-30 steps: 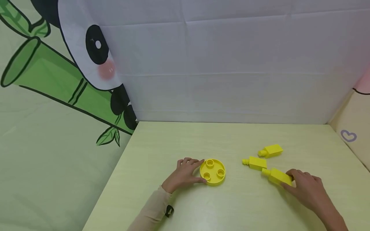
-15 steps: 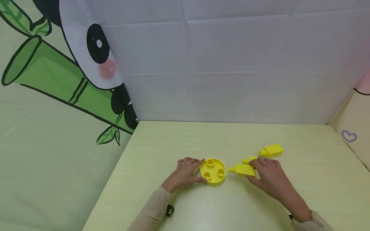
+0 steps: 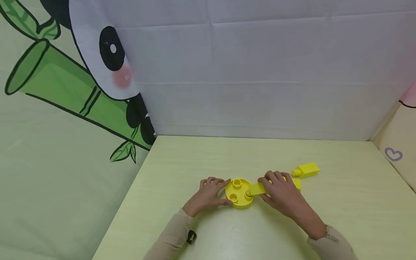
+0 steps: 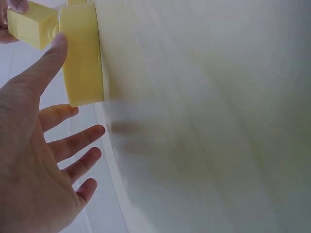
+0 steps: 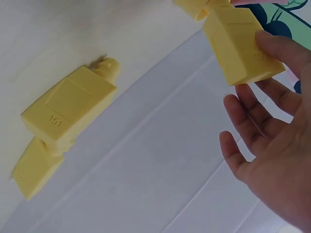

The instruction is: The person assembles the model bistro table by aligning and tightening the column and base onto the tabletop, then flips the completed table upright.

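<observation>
A round yellow base (image 3: 241,206) with raised ring sockets lies on the table, its rim held between thumb and forefinger of my left hand (image 3: 205,195). In the left wrist view the other fingers (image 4: 75,146) spread beside it. My right hand (image 3: 286,198) pinches a yellow block with a knobbed neck (image 3: 258,189), tilted with its neck end at the base's right-hand socket. The right wrist view shows the thumb (image 5: 286,51) on this block's face. Partly hidden behind the right hand is a second yellow block (image 3: 297,183).
Farther back on the right lies a third yellow block (image 3: 308,169) on the pale table (image 3: 208,155). A light cloth wall (image 3: 253,90) rises along the table's back edge. To the left hangs a cloth with a panda and bamboo print (image 3: 65,79).
My right hand has carried its yellow block leftward, past the second block, to the round base. My left hand has stayed at the base's rim.
</observation>
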Demonstrator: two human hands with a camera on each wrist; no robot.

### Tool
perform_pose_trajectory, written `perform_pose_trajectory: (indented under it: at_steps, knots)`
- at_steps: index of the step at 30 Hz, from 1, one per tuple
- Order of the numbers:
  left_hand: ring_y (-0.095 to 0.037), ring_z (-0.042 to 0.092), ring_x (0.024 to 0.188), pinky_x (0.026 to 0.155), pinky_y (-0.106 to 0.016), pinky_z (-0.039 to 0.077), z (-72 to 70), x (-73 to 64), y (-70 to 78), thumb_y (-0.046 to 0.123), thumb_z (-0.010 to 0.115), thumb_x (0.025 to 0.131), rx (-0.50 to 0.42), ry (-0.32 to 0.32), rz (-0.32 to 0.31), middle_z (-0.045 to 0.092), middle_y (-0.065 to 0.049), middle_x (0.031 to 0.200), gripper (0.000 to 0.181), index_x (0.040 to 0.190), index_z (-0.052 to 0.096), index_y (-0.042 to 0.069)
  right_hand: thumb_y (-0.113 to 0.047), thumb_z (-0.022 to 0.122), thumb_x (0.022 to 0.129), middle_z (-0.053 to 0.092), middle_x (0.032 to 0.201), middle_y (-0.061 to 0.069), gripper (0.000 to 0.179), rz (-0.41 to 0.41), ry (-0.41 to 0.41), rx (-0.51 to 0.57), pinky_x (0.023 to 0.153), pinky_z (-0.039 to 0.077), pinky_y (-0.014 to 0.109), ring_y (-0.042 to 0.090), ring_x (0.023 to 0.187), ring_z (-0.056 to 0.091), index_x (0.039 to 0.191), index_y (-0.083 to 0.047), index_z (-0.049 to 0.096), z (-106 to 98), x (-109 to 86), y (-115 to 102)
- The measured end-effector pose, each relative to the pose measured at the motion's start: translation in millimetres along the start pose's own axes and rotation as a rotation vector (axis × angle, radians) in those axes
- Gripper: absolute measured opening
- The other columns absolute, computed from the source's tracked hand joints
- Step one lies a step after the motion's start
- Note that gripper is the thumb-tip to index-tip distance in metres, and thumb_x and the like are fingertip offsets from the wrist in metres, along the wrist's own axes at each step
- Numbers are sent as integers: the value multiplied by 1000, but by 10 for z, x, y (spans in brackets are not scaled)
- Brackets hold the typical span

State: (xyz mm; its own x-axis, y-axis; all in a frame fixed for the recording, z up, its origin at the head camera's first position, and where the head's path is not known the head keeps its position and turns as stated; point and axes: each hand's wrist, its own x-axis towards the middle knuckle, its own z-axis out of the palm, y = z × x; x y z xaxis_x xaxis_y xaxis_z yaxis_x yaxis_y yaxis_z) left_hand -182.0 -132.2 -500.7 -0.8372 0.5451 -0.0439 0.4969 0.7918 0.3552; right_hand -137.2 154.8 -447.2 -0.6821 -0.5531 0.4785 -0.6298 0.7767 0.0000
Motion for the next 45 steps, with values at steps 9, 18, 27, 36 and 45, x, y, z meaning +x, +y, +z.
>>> perform_pose_trajectory:
  at_steps: [9, 18, 27, 36, 45]
  knots:
    - [-32, 44, 133, 108, -54, 28, 5, 0, 2, 61, 74, 88, -8, 1, -6, 58, -9, 144, 85, 157, 48, 18, -20, 94, 76, 58, 103, 6, 44, -45, -80, 62, 85, 48, 49, 30, 99, 55, 113, -8, 72, 33, 168, -90]
    - [-33, 45, 132, 108, -55, 28, -5, 2, 15, 61, 74, 88, -4, 5, -1, 59, -9, 142, 85, 157, 48, 18, -24, 88, 84, 58, 107, 6, 45, 13, -141, 144, 85, 47, 47, 27, 99, 54, 121, -7, 69, 117, 204, -102]
    - [-32, 45, 132, 106, -54, 30, -3, 3, 9, 62, 75, 88, 8, 4, -3, 59, -8, 142, 85, 157, 49, 19, -36, 83, 87, 60, 110, 7, 51, 153, -124, 185, 86, 46, 50, 31, 104, 56, 124, -5, 67, 37, 64, -43]
    - [-32, 46, 130, 105, -54, 31, 0, -7, 1, 62, 74, 88, 24, 16, 12, 60, -9, 140, 85, 156, 49, 18, -37, 87, 83, 61, 93, 3, 37, 187, -81, 156, 75, 44, 43, 26, 87, 55, 97, -9, 68, 52, 39, -47]
    - [-33, 46, 131, 106, -55, 30, -3, -14, 8, 62, 74, 88, 11, 8, -3, 60, -9, 140, 85, 157, 48, 17, -40, 82, 84, 65, 92, 4, 37, 239, -75, 132, 76, 45, 46, 26, 85, 56, 98, -7, 71, 21, 49, -108]
